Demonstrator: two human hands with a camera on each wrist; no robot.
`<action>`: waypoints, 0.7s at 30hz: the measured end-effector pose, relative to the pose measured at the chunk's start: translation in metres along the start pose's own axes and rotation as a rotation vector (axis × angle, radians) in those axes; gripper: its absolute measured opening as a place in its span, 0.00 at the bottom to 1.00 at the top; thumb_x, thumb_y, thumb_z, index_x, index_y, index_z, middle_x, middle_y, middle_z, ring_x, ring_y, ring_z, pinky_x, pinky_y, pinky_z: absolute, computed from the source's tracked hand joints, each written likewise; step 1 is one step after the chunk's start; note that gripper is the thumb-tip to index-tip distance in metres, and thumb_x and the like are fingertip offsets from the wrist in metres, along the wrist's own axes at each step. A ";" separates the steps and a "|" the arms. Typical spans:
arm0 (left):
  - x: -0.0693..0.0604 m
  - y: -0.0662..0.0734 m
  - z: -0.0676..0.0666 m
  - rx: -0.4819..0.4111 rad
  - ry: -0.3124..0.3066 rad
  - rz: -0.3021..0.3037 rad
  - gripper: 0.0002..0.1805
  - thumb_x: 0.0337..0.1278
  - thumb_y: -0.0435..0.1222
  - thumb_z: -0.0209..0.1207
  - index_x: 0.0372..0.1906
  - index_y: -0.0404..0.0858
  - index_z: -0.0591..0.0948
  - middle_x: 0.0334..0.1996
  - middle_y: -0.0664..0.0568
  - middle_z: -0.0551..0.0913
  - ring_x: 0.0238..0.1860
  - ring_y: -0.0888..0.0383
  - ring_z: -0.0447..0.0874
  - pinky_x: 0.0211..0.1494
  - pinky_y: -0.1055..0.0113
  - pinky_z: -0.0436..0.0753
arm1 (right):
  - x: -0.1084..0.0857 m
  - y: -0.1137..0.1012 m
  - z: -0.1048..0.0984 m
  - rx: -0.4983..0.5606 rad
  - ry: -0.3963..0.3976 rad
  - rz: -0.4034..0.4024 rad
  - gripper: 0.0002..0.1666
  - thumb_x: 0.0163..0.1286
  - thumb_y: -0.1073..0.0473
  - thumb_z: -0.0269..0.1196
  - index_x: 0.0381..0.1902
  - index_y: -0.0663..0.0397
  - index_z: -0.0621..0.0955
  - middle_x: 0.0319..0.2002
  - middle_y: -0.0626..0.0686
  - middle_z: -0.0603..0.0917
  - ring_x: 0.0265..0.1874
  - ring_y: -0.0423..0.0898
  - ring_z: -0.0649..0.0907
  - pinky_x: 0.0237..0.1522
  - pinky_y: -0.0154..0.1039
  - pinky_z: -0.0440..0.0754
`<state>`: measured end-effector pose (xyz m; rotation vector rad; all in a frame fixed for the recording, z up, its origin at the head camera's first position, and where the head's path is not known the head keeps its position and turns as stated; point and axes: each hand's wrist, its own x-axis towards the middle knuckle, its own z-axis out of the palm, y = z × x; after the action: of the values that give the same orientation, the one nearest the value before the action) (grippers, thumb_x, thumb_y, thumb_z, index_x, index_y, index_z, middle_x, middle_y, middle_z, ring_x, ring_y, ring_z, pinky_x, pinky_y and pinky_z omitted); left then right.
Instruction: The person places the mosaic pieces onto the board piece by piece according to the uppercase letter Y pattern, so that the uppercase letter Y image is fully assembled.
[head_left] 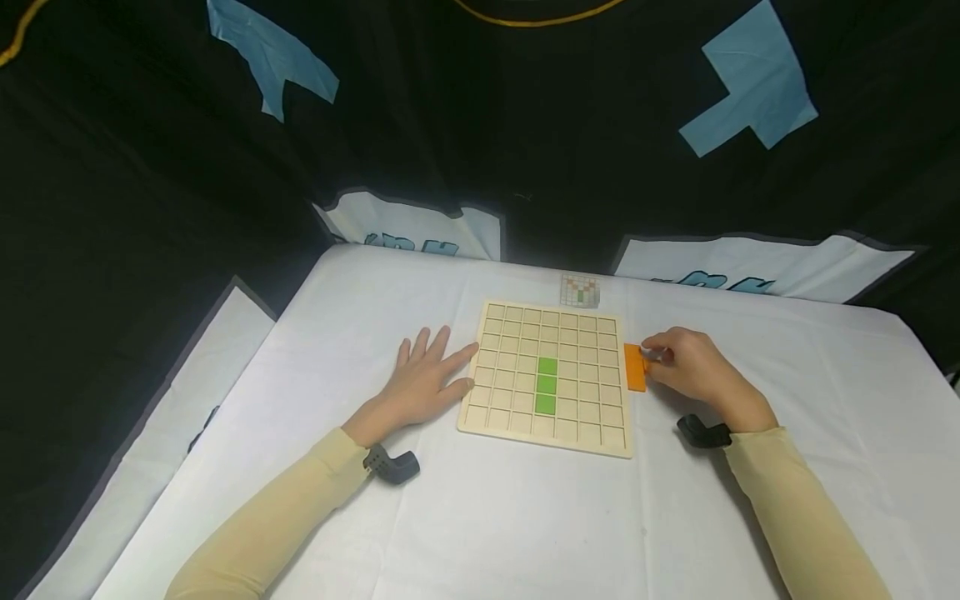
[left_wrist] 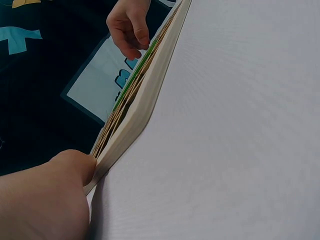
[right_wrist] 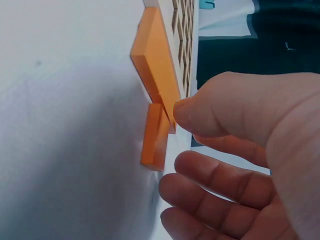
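Note:
A pale wooden grid board (head_left: pixel 510 400) lies flat, with three green squares (head_left: pixel 547 386) in one column; its edge (left_wrist: pixel 145 100) shows side-on in the left wrist view. My left hand (head_left: pixel 420 387) is spread on the cloth, thumb and index fingertip against the board's left edge. Just right of the board lies a longer orange piece (head_left: pixel 634 367), with a smaller orange piece (right_wrist: pixel 154 140) against it in the right wrist view. My right hand (head_left: pixel 693 367) is beside them, fingers loosely bent and thumb tip at the longer piece; whether it touches cannot be told.
A small card (head_left: pixel 580 292) with a coloured grid pattern lies behind the board. White cloth (head_left: pixel 487 525) covers the table. Black fabric (head_left: pixel 487 133) with blue tape pieces hangs behind.

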<state>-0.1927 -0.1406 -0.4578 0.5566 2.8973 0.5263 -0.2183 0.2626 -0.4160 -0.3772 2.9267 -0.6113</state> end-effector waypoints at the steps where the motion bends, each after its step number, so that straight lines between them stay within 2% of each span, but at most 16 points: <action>1: 0.000 0.000 0.000 -0.003 -0.001 -0.001 0.33 0.75 0.56 0.45 0.80 0.54 0.61 0.82 0.34 0.45 0.82 0.29 0.34 0.79 0.29 0.36 | 0.000 0.000 0.000 0.001 -0.003 0.002 0.23 0.60 0.67 0.65 0.54 0.69 0.84 0.45 0.64 0.86 0.36 0.52 0.78 0.37 0.41 0.79; 14: 0.000 -0.001 0.001 0.001 -0.003 -0.005 0.33 0.74 0.56 0.45 0.80 0.55 0.61 0.83 0.35 0.45 0.82 0.30 0.34 0.79 0.29 0.37 | 0.001 -0.001 0.006 -0.017 -0.004 -0.028 0.22 0.59 0.69 0.67 0.53 0.68 0.85 0.41 0.61 0.85 0.34 0.51 0.77 0.36 0.41 0.77; 21: 0.001 -0.001 0.001 0.006 -0.005 -0.003 0.34 0.74 0.56 0.45 0.80 0.54 0.61 0.82 0.35 0.45 0.82 0.29 0.34 0.79 0.29 0.36 | 0.001 0.000 0.007 -0.025 -0.011 -0.008 0.22 0.60 0.69 0.68 0.54 0.68 0.85 0.42 0.62 0.86 0.36 0.52 0.77 0.39 0.43 0.79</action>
<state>-0.1937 -0.1410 -0.4596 0.5535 2.8957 0.5161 -0.2184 0.2592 -0.4227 -0.3934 2.9262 -0.5726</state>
